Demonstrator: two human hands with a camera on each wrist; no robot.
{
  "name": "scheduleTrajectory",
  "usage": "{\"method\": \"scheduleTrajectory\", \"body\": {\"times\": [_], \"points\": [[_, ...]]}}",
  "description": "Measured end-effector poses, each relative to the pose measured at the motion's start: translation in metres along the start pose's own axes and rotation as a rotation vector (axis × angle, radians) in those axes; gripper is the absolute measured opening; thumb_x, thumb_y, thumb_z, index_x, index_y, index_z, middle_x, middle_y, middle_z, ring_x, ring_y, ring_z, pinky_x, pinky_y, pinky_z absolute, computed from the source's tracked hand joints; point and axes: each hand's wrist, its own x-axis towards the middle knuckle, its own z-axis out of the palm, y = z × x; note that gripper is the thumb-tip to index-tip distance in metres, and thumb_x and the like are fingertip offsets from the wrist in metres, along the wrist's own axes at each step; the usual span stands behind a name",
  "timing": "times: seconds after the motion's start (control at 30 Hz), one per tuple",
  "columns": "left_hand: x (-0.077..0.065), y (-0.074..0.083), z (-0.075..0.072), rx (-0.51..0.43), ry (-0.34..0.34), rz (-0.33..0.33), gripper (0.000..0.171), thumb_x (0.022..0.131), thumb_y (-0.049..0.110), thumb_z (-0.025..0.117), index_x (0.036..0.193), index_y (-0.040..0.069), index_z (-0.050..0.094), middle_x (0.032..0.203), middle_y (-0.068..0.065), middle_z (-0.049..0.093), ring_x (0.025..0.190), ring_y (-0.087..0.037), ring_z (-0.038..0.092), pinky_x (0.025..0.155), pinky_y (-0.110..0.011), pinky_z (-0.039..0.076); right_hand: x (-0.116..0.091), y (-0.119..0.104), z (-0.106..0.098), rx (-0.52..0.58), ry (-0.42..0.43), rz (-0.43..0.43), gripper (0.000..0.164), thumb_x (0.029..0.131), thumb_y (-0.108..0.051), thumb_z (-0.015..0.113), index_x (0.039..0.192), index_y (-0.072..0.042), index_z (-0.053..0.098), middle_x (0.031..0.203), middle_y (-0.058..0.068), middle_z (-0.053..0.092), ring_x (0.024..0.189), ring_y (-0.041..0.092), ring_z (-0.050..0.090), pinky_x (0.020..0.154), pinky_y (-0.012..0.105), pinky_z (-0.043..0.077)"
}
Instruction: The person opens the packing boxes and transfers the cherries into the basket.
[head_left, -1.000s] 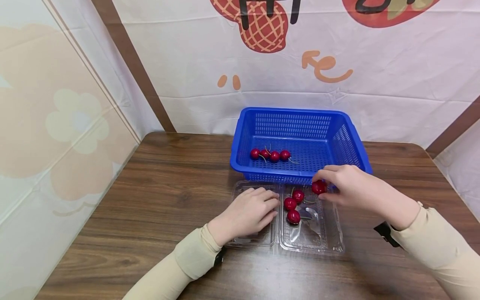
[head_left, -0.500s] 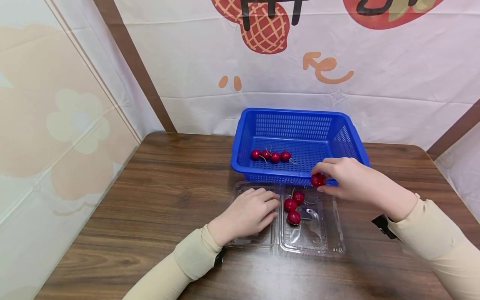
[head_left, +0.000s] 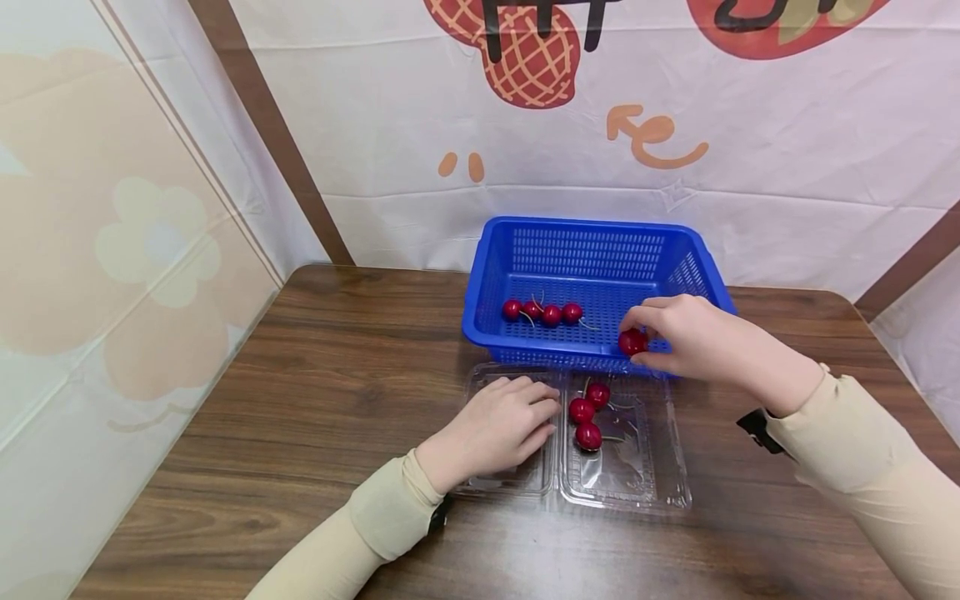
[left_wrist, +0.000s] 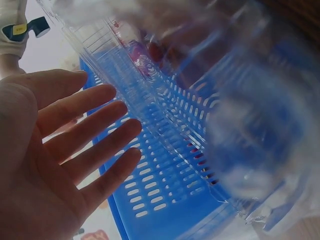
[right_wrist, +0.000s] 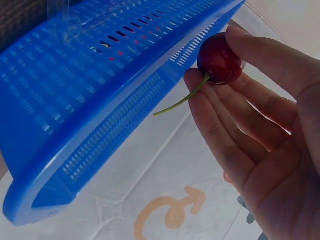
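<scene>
Between thumb and fingers, my right hand (head_left: 697, 337) pinches a dark red cherry (right_wrist: 220, 59) with a green stem, over the front rim of the blue basket (head_left: 592, 343). My left hand (head_left: 491, 425) lies over the left half of a clear plastic clamshell box (head_left: 622, 492); its fingers are extended in the left wrist view, and contact with the plastic is unclear. Three cherries (head_left: 588, 436) lie in the right half of the box. A row of several cherries (head_left: 551, 315) with stems rests on the basket floor, toward its left side.
The box stands right in front of the basket on a brown wooden table (head_left: 322, 375). Behind the table hangs a printed white cloth (head_left: 390, 108), and another cloth (head_left: 157, 333) drops along the left edge.
My right hand has moved away from the clear box, up and slightly left to the basket's front rim, still holding the cherry. My left hand stays in place.
</scene>
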Motion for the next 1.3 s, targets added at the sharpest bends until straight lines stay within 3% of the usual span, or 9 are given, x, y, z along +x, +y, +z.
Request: {"method": "scheduleTrajectory", "body": {"times": [0.5, 1.3], "points": [[0.0, 0.0, 0.002, 0.002, 0.016, 0.008, 0.022, 0.086, 0.028, 0.058, 0.101, 0.015, 0.069, 0.11, 0.001, 0.065, 0.098, -0.014, 0.057, 0.079, -0.031, 0.049, 0.016, 0.014, 0.0, -0.021, -0.032, 0.018, 0.025, 0.069, -0.016, 0.077, 0.089, -0.009, 0.065, 0.079, 0.003, 0.065, 0.065, 0.013, 0.057, 0.057, 0.033, 0.052], [0.0, -0.001, 0.002, -0.014, 0.014, 0.001, 0.022, 0.085, 0.027, 0.059, 0.1, 0.015, 0.069, 0.109, 0.001, 0.065, 0.097, -0.014, 0.057, 0.077, -0.031, 0.049, 0.048, 0.038, 0.003, 0.011, -0.137, 0.11, 0.025, 0.069, -0.014, 0.076, 0.092, -0.007, 0.066, 0.084, 0.006, 0.068, 0.072, 0.02, 0.06, 0.062, 0.037, 0.053]]}}
